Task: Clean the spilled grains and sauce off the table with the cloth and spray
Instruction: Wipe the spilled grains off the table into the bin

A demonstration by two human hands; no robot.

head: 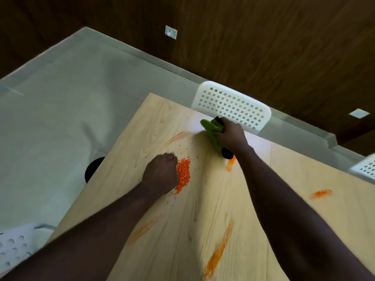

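Note:
A pile of orange grains (184, 172) lies on the light wooden table (205, 201), with loose grains scattered around it. My left hand (161, 174) rests just left of the pile, fingers curled into a fist against its edge. My right hand (230, 135) grips a bunched green cloth (211, 128) near the far table edge; something black shows at both ends of the hand, and what it is stays unclear. Orange sauce smears mark the table: one far left (177, 136), one under my right wrist (231, 164), one at the right (321, 193), two long ones near me (220, 248).
A white perforated chair back (233, 105) stands against the far table edge right behind my right hand. Another white chair (365, 169) is at the right, a third (14, 246) at the lower left. A dark round object (93, 168) sits below the table's left edge.

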